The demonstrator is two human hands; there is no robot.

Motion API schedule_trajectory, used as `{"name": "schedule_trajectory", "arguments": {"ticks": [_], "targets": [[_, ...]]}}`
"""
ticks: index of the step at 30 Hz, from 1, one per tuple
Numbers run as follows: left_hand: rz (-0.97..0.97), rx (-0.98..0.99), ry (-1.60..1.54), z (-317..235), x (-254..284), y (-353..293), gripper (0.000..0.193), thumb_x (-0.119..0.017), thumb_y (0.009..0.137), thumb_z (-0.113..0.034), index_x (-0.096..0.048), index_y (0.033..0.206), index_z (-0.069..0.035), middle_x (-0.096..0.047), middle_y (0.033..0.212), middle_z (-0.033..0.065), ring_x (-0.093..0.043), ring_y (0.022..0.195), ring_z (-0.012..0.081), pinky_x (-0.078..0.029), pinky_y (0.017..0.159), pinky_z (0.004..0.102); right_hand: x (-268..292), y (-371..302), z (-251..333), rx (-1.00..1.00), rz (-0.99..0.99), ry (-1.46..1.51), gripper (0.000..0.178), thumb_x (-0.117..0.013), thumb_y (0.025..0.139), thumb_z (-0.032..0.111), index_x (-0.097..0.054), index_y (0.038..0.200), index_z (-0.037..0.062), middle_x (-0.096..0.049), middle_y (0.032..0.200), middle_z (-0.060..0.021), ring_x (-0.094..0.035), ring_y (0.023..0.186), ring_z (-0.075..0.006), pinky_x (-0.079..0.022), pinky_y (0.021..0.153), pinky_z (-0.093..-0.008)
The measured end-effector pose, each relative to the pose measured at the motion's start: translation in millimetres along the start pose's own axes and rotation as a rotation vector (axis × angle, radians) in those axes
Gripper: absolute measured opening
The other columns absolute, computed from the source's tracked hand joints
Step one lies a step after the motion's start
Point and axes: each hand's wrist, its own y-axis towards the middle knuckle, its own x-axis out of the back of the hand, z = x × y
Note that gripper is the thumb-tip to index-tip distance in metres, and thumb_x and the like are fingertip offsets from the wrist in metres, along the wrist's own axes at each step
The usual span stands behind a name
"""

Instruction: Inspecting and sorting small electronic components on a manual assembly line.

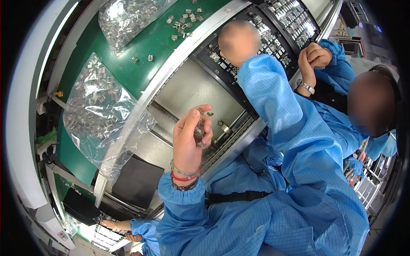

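Observation:
My left hand point(191, 133) is closed, palm up, around a clump of small brownish metal pieces point(199, 133). Its thumb and index finger pinch toward the top, and tiny dark bits show by the fingertips. Below it lies a bare metal section of the conveyor. My right arm reaches up and forward in a blue sleeve. My right hand point(239, 42) is over a black fixture tray point(205, 64) filled with rows of small silvery parts point(267, 45). A blur covers that hand, so its fingers cannot be made out.
Left, a green bench point(141, 72) carries two clear bags, a far bag point(124, 25) and a near bag point(96, 100), full of small metal parts; loose ones point(185, 21) lie beyond. A black plate point(136, 181) sits nearer. Right, a person point(341, 98) in blue stands close. Another person's arm point(145, 230) shows lower left.

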Motion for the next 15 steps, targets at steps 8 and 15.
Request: {"name": "schedule_trajectory", "arguments": {"ticks": [8,15], "targets": [[-0.008,-0.015,-0.004,-3.8,3.4,-6.3,0.037,-0.045,0.092,-0.030,-0.051,0.109,0.003,-0.043,0.065,-0.0005,-0.036,0.049,0.0064,-0.026,0.045,0.0212,0.9,-3.8,-8.2,0.069,0.028,0.012,0.011,-0.068,0.067,0.017,-0.064,0.077,0.0191,-0.050,0.111,0.0016,-0.039,0.110,-0.0290,-0.027,0.096,-0.0442],[-0.004,-0.021,0.009,2.7,4.9,-4.7,0.039,-0.046,0.092,-0.032,-0.051,0.108,0.003,-0.043,0.065,-0.0004,-0.036,0.048,0.0064,-0.026,0.045,0.0209,10.2,-2.4,-26.1,0.336,0.062,0.007,0.012,-0.068,0.072,0.019,-0.066,0.083,0.0222,-0.050,0.116,0.0046,-0.039,0.114,-0.0270,-0.026,0.099,-0.0462]]}}
